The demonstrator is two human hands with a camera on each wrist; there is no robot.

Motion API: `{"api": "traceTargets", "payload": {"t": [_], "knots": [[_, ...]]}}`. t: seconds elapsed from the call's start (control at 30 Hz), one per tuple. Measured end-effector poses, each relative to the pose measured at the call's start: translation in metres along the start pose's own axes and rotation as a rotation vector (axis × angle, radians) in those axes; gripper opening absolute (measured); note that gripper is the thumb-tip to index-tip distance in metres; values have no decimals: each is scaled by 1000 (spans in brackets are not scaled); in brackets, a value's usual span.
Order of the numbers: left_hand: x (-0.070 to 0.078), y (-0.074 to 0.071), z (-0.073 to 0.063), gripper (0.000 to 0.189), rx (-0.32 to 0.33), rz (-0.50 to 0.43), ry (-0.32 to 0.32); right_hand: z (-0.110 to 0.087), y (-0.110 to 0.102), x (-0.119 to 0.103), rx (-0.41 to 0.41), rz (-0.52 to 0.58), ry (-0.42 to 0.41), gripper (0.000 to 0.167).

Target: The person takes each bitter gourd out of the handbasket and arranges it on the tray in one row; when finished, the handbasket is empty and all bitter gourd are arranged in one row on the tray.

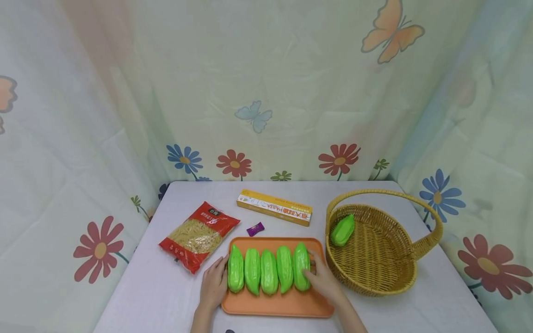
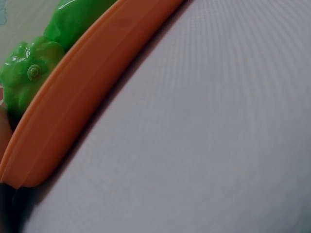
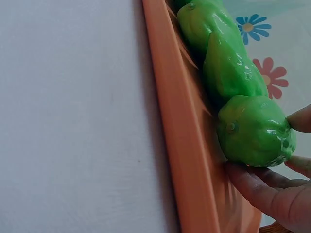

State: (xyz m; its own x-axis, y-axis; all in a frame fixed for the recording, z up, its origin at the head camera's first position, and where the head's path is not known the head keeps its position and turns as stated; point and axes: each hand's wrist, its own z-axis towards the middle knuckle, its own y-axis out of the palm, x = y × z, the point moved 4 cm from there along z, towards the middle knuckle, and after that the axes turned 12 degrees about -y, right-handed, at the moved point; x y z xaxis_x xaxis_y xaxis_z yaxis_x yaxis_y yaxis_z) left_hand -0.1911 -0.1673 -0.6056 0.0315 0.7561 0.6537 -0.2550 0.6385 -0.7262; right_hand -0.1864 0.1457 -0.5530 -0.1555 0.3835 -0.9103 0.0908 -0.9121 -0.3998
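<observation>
Several glossy green ridged gourds (image 1: 269, 273) lie side by side, lengthwise, on an orange tray (image 1: 276, 306). My right hand (image 1: 324, 278) holds the rightmost gourd (image 1: 300, 268), thumb and fingers spread around it; the right wrist view shows the fingertips against this gourd (image 3: 255, 131). Along the tray's left edge rests my left hand (image 1: 214, 283), its fingers beside the leftmost gourd (image 1: 235, 270). Only a sliver of that hand appears in the left wrist view, past the tray's wall (image 2: 73, 107). Another green gourd (image 1: 343, 230) sits inside the wicker basket (image 1: 370, 291), against its left wall.
The basket stands right of the tray, its tall handle (image 1: 385, 192) arching over it. A red pasta bag (image 1: 200, 236) lies at the left. Behind the tray are a small purple packet (image 1: 255, 229) and a long yellow-and-white box (image 1: 274, 207). Floral curtains surround the table.
</observation>
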Motion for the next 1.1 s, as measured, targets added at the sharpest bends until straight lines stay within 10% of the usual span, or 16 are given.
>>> {"api": "traceTargets", "payload": {"t": [1.1], "knots": [[-2, 0, 0, 41, -50, 4, -40, 1, 5, -2, 3, -160, -36, 63]]}}
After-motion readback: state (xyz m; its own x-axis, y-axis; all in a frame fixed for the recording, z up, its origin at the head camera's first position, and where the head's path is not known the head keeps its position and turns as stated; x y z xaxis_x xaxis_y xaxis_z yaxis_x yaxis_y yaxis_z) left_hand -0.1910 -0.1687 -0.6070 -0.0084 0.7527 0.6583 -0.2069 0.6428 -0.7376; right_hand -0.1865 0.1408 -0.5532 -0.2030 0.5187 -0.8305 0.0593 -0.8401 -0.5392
